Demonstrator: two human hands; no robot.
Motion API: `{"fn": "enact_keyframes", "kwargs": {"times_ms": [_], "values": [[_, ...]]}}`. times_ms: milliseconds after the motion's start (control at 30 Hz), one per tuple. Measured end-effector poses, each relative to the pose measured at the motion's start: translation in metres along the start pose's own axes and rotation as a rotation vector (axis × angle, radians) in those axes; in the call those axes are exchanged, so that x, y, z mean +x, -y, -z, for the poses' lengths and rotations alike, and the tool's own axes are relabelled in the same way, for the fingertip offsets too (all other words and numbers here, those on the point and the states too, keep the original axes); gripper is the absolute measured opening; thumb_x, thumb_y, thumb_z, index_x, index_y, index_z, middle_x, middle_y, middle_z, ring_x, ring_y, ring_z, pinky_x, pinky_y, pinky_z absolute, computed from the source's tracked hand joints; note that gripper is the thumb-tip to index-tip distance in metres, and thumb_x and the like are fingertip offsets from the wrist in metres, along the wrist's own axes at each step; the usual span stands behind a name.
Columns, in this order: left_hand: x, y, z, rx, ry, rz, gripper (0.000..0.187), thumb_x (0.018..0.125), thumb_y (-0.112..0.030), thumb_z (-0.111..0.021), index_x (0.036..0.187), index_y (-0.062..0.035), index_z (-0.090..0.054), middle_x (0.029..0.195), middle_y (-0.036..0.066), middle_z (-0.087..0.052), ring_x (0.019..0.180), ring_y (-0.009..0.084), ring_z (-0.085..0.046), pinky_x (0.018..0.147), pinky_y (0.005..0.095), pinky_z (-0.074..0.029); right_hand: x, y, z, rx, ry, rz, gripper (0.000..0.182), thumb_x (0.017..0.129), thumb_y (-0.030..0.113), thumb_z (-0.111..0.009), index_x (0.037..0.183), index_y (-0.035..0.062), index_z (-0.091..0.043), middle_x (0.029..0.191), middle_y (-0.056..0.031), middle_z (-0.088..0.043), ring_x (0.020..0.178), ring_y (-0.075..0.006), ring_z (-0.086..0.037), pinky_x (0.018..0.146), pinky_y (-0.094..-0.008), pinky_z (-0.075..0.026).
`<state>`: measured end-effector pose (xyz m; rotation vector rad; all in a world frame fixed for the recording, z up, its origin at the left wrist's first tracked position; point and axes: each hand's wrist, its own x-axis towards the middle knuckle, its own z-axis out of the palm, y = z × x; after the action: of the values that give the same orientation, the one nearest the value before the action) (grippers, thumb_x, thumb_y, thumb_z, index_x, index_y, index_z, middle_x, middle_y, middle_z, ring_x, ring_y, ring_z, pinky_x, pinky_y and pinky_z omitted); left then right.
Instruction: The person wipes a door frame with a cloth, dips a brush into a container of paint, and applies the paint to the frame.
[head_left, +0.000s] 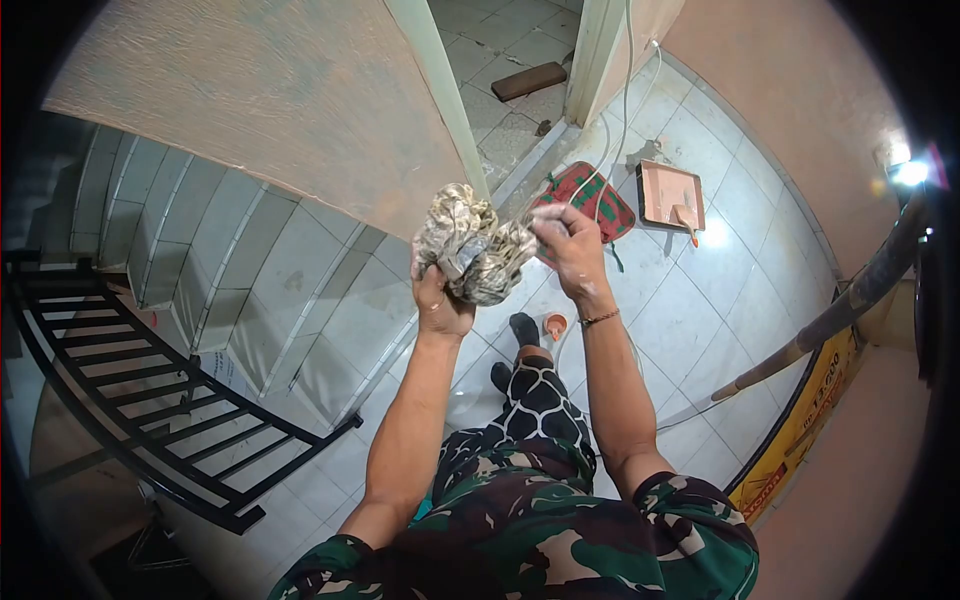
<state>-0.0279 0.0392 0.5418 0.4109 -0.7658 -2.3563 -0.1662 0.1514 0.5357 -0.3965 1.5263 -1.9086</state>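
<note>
A crumpled, stained rag (468, 248) in pale and grey tones is bunched up in front of me at chest height. My left hand (441, 300) is closed around its left and lower side, the thumb pressed into the folds. At the rag's right edge, my right hand (573, 250) has its fingers curled and pinched at the cloth; the fingertips are partly hidden. Whitish smears show on the right hand's fingers and wrist.
Stairs (230, 260) drop away on the left beside a black metal railing (150, 385). On the tiled floor lie a red and green bag (590, 195), a paint tray (670, 193) with a brush (686, 220), and a small orange cup (555, 324). A cable (627, 110) hangs near the doorway.
</note>
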Motion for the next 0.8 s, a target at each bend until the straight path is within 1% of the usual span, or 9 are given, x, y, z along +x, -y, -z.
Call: {"fn": "enact_keyframes", "kwargs": {"times_ms": [33, 100, 200, 300, 333, 500, 633, 700, 800], "values": [[-0.001, 0.005, -0.001, -0.038, -0.057, 0.018, 0.06, 0.075, -0.032, -0.067, 0.122, -0.0041, -0.041, 0.114, 0.011, -0.054, 0.104, 0.0266, -0.055, 0.089, 0.0424, -0.048, 0.001, 0.001, -0.006, 0.096, -0.107, 0.088, 0.009, 0.082, 0.002, -0.06, 0.09, -0.0017, -0.059, 0.083, -0.0026, -0.06, 0.075, -0.0087, -0.055, 0.069, -0.0212, -0.044], [0.003, 0.012, -0.014, 0.06, -0.183, 0.051, 0.036, 0.082, -0.009, -0.052, 0.116, -0.0051, -0.043, 0.11, 0.009, -0.055, 0.098, 0.0202, -0.057, 0.083, 0.0354, -0.05, 0.011, 0.005, -0.018, 0.195, -0.207, 0.183, 0.009, 0.081, 0.002, -0.061, 0.089, -0.002, -0.059, 0.081, -0.0027, -0.059, 0.076, -0.0093, -0.057, 0.07, -0.022, -0.045], [0.008, 0.028, -0.006, 0.1, -0.272, 0.132, 0.038, 0.085, -0.007, -0.045, 0.123, -0.0057, -0.039, 0.109, 0.009, -0.054, 0.096, 0.0178, -0.056, 0.08, 0.0341, -0.05, 0.019, 0.005, -0.031, 0.329, -0.237, 0.285, 0.01, 0.085, 0.003, -0.055, 0.094, -0.0009, -0.053, 0.083, -0.0073, -0.059, 0.08, -0.0183, -0.063, 0.074, -0.0302, -0.052], [0.017, 0.017, -0.026, 0.363, -0.323, 0.173, 0.037, 0.088, -0.012, -0.039, 0.124, -0.004, -0.038, 0.11, 0.009, -0.054, 0.104, 0.0176, -0.054, 0.083, 0.0345, -0.051, 0.019, 0.002, -0.035, 0.296, -0.203, 0.279, 0.008, 0.085, 0.002, -0.055, 0.092, -0.0014, -0.053, 0.083, -0.0074, -0.058, 0.08, -0.019, -0.063, 0.074, -0.0309, -0.052], [0.023, 0.023, -0.015, 0.427, -0.263, 0.125, 0.037, 0.087, -0.009, -0.038, 0.124, -0.0034, -0.039, 0.109, 0.009, -0.053, 0.103, 0.0166, -0.053, 0.084, 0.0334, -0.05, 0.018, 0.0, -0.035, 0.28, -0.222, 0.303, 0.011, 0.081, 0.001, -0.061, 0.092, -0.0021, -0.059, 0.085, -0.0049, -0.061, 0.078, -0.0102, -0.059, 0.071, -0.0225, -0.047], [0.043, 0.016, -0.009, 0.479, -0.018, 0.287, 0.035, 0.085, -0.007, -0.037, 0.119, -0.0017, -0.044, 0.108, 0.008, -0.055, 0.096, 0.0152, -0.055, 0.084, 0.0295, -0.047, 0.009, 0.016, -0.038, 0.085, -0.181, 0.362, 0.023, 0.079, 0.0, -0.063, 0.102, -0.0026, -0.06, 0.094, -0.0072, -0.063, 0.084, -0.0104, -0.058, 0.075, -0.0227, -0.046], [0.055, 0.021, -0.016, 0.422, -0.036, 0.256, 0.032, 0.087, -0.019, -0.043, 0.112, 0.0, -0.051, 0.105, 0.006, -0.056, 0.096, 0.0132, -0.052, 0.084, 0.0279, -0.042, 0.02, 0.024, -0.04, -0.003, -0.097, 0.453, 0.04, 0.076, 0.004, -0.068, 0.113, -0.0024, -0.057, 0.105, -0.0132, -0.062, 0.097, -0.0156, -0.059, 0.084, -0.0271, -0.046], [0.061, 0.023, -0.016, 0.403, -0.069, 0.219, 0.034, 0.088, -0.025, -0.045, 0.11, -0.0004, -0.053, 0.105, 0.006, -0.056, 0.095, 0.0131, -0.053, 0.084, 0.028, -0.042, 0.032, 0.032, -0.044, -0.297, -0.089, 0.59, 0.045, 0.073, 0.01, -0.07, 0.114, -0.0019, -0.056, 0.107, -0.016, -0.062, 0.098, -0.0179, -0.06, 0.085, -0.0285, -0.045], [0.069, 0.015, -0.029, 0.456, 0.016, 0.251, 0.049, 0.092, -0.046, -0.036, 0.123, -0.0085, -0.045, 0.118, 0.007, -0.053, 0.107, 0.0164, -0.053, 0.087, 0.031, -0.047, 0.055, 0.049, -0.055, -0.411, -0.111, 0.719, 0.043, 0.071, 0.014, -0.071, 0.109, -0.0012, -0.059, 0.105, -0.0165, -0.062, 0.093, -0.024, -0.062, 0.082, -0.031, -0.048]]}}
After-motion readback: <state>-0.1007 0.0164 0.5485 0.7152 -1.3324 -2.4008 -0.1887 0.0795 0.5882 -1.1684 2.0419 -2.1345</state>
